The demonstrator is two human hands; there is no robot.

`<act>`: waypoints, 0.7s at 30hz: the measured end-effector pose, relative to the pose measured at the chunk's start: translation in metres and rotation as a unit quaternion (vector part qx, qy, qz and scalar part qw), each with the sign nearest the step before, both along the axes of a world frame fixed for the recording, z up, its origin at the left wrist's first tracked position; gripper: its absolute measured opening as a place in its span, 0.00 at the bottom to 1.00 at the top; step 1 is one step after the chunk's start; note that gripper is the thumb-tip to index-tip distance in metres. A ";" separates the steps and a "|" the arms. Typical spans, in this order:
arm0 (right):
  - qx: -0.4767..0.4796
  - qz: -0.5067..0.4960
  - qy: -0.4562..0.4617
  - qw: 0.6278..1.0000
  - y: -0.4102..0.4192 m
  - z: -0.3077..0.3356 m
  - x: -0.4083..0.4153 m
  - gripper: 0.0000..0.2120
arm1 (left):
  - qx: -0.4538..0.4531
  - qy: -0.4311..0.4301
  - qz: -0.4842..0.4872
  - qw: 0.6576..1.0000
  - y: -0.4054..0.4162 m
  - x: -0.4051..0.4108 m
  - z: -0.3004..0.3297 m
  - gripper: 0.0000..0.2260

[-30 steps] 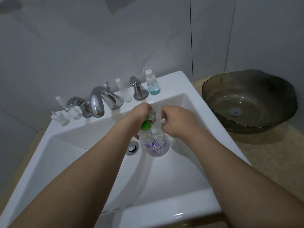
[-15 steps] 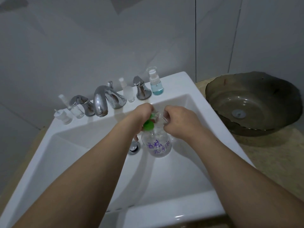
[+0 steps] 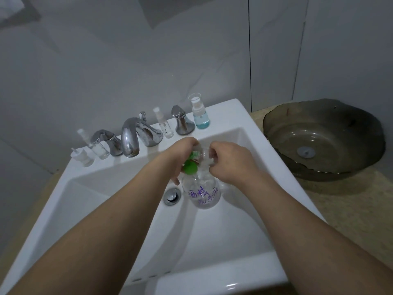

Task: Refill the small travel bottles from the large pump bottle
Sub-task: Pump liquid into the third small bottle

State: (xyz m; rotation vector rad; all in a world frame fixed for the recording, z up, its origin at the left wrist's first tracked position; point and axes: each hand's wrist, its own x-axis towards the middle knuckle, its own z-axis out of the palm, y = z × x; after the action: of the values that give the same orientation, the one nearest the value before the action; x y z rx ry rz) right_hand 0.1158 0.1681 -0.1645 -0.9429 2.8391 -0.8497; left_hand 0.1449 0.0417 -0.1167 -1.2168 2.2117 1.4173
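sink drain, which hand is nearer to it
Left. The left hand sits just above the sink drain; the right hand is farther right, beyond the pump bottle.

Grey tiled wall behind white sink, beige counter, dim light.

White square sink with a chrome drain plug at the basin bottom; chrome faucet spout at the back rim, flanked by two chrome handles; right of the sink, a dark glass basin resting on a beige speckled table; grey tiled wall behind
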 end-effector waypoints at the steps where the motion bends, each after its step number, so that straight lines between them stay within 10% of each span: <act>1: -0.010 -0.001 0.000 1.000 0.000 0.000 0.000 0.11 | 0.001 -0.001 -0.004 1.000 -0.002 0.000 0.003 0.18; 21: 0.022 -0.010 -0.022 0.999 0.000 -0.004 -0.002 0.10 | -0.027 -0.006 0.003 1.000 0.008 0.001 -0.004 0.17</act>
State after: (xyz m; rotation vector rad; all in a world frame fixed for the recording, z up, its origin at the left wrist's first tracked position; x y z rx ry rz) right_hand 0.1135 0.1681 -0.1687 -0.8814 2.8212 -0.7975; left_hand 0.1458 0.0493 -0.1205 -1.2470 2.2542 1.3559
